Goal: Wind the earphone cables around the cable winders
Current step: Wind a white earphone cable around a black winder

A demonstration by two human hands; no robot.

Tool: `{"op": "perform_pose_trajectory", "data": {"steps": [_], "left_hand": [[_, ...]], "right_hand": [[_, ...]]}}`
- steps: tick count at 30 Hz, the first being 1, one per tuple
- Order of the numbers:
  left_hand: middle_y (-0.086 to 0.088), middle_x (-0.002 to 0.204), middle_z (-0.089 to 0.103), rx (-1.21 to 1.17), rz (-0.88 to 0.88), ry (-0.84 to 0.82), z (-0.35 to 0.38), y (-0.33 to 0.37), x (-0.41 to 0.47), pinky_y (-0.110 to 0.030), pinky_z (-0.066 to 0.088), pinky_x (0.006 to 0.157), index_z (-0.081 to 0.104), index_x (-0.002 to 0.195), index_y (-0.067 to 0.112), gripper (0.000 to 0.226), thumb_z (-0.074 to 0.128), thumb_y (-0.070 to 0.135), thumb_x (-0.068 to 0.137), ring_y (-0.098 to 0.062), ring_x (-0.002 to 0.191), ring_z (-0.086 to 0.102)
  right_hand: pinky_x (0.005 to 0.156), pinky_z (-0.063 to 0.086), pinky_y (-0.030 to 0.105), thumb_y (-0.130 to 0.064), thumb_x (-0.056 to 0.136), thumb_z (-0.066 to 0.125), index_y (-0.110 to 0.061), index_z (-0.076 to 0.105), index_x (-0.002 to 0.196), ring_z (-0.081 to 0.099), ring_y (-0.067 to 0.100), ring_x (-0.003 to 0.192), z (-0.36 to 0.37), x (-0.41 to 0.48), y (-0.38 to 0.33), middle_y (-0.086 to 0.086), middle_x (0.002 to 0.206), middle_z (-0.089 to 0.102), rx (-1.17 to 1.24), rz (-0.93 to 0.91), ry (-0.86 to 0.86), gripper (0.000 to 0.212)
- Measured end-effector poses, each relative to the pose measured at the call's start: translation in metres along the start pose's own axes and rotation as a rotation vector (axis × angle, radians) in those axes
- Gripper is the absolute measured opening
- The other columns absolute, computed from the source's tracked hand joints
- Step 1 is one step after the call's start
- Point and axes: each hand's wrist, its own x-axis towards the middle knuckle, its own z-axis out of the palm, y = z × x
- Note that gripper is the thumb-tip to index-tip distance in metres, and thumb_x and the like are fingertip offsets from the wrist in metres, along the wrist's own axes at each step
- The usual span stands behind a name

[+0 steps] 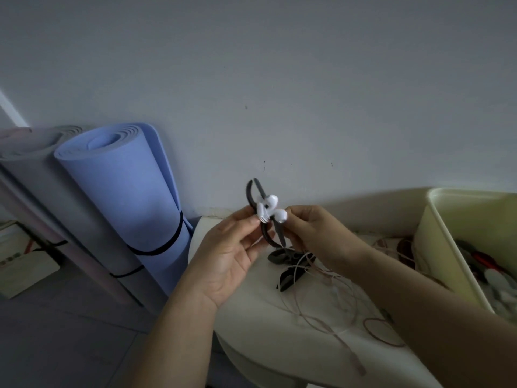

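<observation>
I saw white counter (251, 317), gray wall (279, 79), blue mat (126, 191) beside; left grip (229, 253) pinched winder (279, 233), right grip (316, 233) pinched earbuds (268, 208) on it.

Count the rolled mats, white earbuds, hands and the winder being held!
Rolled mats: 2, blue mat, grey mat
White earbuds: 2, upper earbud, lower earbud
Hands: 2, left hand, right hand
Held cable winder: 1
Total: 7
</observation>
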Motion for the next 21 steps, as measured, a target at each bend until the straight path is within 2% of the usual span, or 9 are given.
{"op": "perform_pose_trajectory", "data": {"steps": [2,5,7,10,12,14,17,19,21], "left_hand": [[-0.008,0.098,0.075,-0.088,0.022,0.083,0.000,0.001,0.001,-0.025,0.057,0.084,0.070,0.102,0.010,0.027,0.059,0.014,0.078,-0.013,0.091,0.071],[-0.001,0.087,0.075,-0.155,0.051,0.238,-0.004,0.002,0.003,-0.021,0.058,0.077,0.069,0.097,0.012,0.024,0.064,0.017,0.075,-0.007,0.078,0.071],[0.000,0.079,0.073,-0.180,0.052,0.334,-0.009,0.000,0.007,-0.021,0.057,0.072,0.068,0.092,0.011,0.014,0.065,0.016,0.079,-0.006,0.070,0.069],[-0.001,0.078,0.070,-0.174,0.058,0.401,-0.012,-0.002,0.010,-0.021,0.057,0.070,0.067,0.090,0.012,0.006,0.061,0.011,0.088,-0.006,0.067,0.066],[0.000,0.079,0.069,-0.040,0.087,0.382,-0.013,-0.002,0.010,-0.021,0.054,0.074,0.071,0.092,0.013,0.013,0.059,0.009,0.091,-0.005,0.068,0.062],[0.003,0.080,0.070,0.199,0.134,0.371,-0.013,-0.004,0.009,-0.023,0.052,0.080,0.073,0.097,0.013,0.014,0.061,0.010,0.090,-0.004,0.073,0.060],[0.008,0.081,0.073,0.553,0.190,0.418,-0.014,-0.008,0.007,-0.025,0.057,0.077,0.071,0.099,0.018,0.015,0.069,0.014,0.085,-0.007,0.078,0.068],[0.009,0.087,0.074,0.695,0.159,0.340,-0.011,-0.011,0.006,-0.030,0.057,0.081,0.068,0.098,0.025,0.017,0.071,0.016,0.084,-0.011,0.085,0.070],[0.014,0.088,0.074,0.764,0.116,0.223,-0.008,-0.013,0.003,-0.032,0.056,0.087,0.067,0.094,0.031,0.018,0.071,0.017,0.084,-0.010,0.086,0.070]], "right_hand": [[0.043,0.027,0.016,-0.033,0.098,0.048,-0.016,0.056,0.068,0.030,0.005,0.042,0.007,-0.001,0.001,-0.010,0.050,0.039,-0.168,-0.031,0.035,0.035],[0.041,0.028,0.010,-0.026,0.099,0.047,-0.018,0.066,0.081,0.036,0.004,0.039,0.013,-0.004,-0.001,-0.010,0.048,0.040,-0.333,-0.079,0.019,0.027],[0.043,0.030,0.013,-0.024,0.098,0.047,-0.019,0.069,0.088,0.037,0.004,0.041,0.015,-0.005,-0.003,-0.012,0.042,0.041,-0.401,-0.108,0.019,0.024],[0.047,0.032,0.010,-0.025,0.097,0.051,-0.018,0.069,0.094,0.043,0.001,0.046,0.013,-0.007,-0.006,-0.018,0.047,0.047,-0.475,-0.143,-0.004,0.020],[0.049,0.033,0.010,-0.028,0.095,0.054,-0.018,0.070,0.095,0.046,-0.001,0.049,0.011,-0.009,-0.010,-0.014,0.053,0.050,-0.532,-0.174,-0.006,0.019],[0.050,0.035,0.010,-0.027,0.095,0.054,-0.018,0.070,0.093,0.049,-0.001,0.049,0.007,-0.011,-0.014,-0.011,0.058,0.053,-0.555,-0.219,0.007,0.018],[0.047,0.036,0.014,-0.025,0.094,0.056,-0.024,0.069,0.084,0.050,0.002,0.047,-0.001,-0.011,-0.021,-0.011,0.059,0.056,-0.564,-0.268,0.074,0.016],[0.050,0.038,0.016,-0.020,0.091,0.058,-0.028,0.065,0.077,0.052,0.002,0.055,-0.009,-0.009,-0.022,-0.013,0.061,0.058,-0.589,-0.286,0.172,0.018],[0.054,0.038,0.010,-0.017,0.090,0.061,-0.026,0.064,0.076,0.052,-0.008,0.061,-0.017,-0.008,-0.022,-0.018,0.064,0.056,-0.567,-0.281,0.233,0.017]]}}
